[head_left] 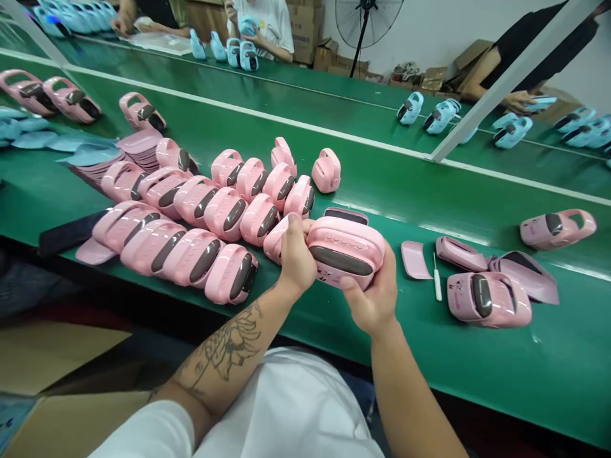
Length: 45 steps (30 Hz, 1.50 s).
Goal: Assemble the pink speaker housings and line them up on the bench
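we hold speaker point(346, 251) over near desk point(453, 362) edge | left hand point(296, 257) clenched on its end, right hand point(375, 299) cupping it from below | probably light, stiff, slick plastic; best gripped by the ends

Thing: pink case point(346, 251), smooth plastic, rounded at every edge
Front: a long dark glossy window point(341, 261) runs across the face turned to the camera, with a small dark print just below its left end
Top: a row of small round marks in the same pink
Back: a pink handle point(346, 215) with a dark inset shows behind the upper edge
Pose: lengthwise, tipped slightly down to the right, lifted off the desk point(329, 321)
Hold: left hand point(294, 254) clasps its left end, right hand point(377, 296) cups its right end and underside
Place: above the near part of the desk
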Each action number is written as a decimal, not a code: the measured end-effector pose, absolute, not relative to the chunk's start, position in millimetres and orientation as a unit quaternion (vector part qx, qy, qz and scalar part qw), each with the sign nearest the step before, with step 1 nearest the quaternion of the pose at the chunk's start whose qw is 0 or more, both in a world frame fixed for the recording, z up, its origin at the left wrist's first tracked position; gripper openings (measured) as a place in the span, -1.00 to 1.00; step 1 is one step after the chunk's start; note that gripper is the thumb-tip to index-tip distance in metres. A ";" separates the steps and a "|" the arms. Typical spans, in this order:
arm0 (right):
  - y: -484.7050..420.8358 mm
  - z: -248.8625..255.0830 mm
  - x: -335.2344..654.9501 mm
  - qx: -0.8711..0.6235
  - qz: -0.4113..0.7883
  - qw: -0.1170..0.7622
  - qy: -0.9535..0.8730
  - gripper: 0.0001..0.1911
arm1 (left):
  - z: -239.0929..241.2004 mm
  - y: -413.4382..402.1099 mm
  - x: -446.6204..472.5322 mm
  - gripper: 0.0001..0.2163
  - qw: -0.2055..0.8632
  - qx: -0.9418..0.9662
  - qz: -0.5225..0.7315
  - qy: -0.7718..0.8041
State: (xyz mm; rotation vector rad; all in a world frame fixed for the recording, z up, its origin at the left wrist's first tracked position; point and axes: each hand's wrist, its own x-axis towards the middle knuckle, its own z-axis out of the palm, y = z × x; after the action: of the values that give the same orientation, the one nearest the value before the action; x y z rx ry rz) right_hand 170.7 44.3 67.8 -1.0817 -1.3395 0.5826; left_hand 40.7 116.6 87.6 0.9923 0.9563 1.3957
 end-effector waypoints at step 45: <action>181.6 94.2 261.7 -0.693 0.238 0.409 -0.543 -0.82 | 177.4 305.0 64.0 -0.32 0.199 0.751 0.117 0.619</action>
State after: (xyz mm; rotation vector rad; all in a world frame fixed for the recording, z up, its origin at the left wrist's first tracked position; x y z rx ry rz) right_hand 261.7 181.6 94.2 -1.7469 -1.3688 0.6000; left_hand 64.0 305.0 177.4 2.0992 1.7323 0.3260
